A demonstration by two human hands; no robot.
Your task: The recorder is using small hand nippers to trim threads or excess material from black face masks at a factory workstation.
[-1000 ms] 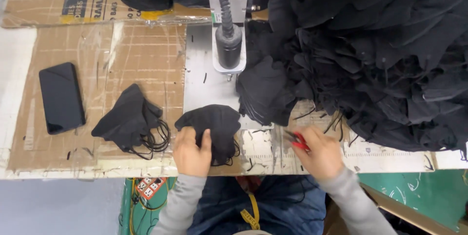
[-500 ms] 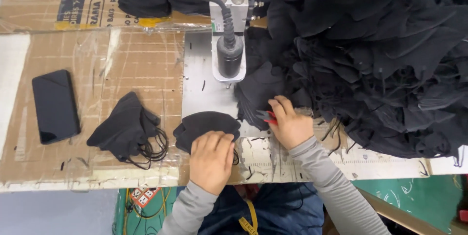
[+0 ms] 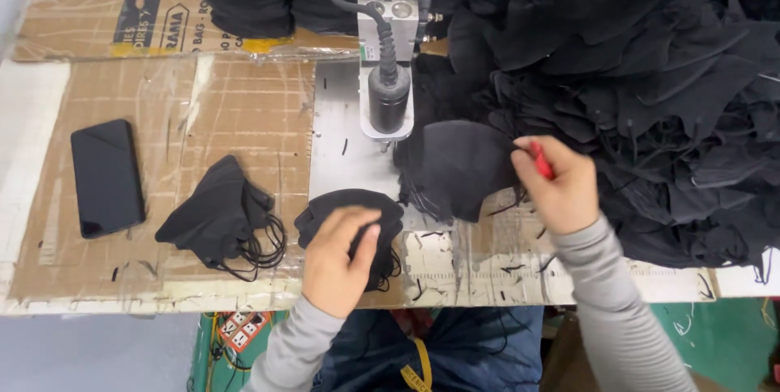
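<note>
A big heap of black masks [image 3: 650, 75] is covering the surface's [image 3: 244, 108] right side. The right hand [image 3: 561, 185], grip closed on a red tool [image 3: 542, 160], is pinching one mask [image 3: 459, 164] beneath the machine head [image 3: 388, 75]. The left hand [image 3: 337, 258] is pressing flat, fingers open, on another mask [image 3: 345, 201].

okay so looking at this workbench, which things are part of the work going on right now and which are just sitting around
In use:
left hand on a black mask
right hand with a red tool, pulling a second black mask
welding head
heap of black masks

Lying about:
black phone
small mask stack
</note>
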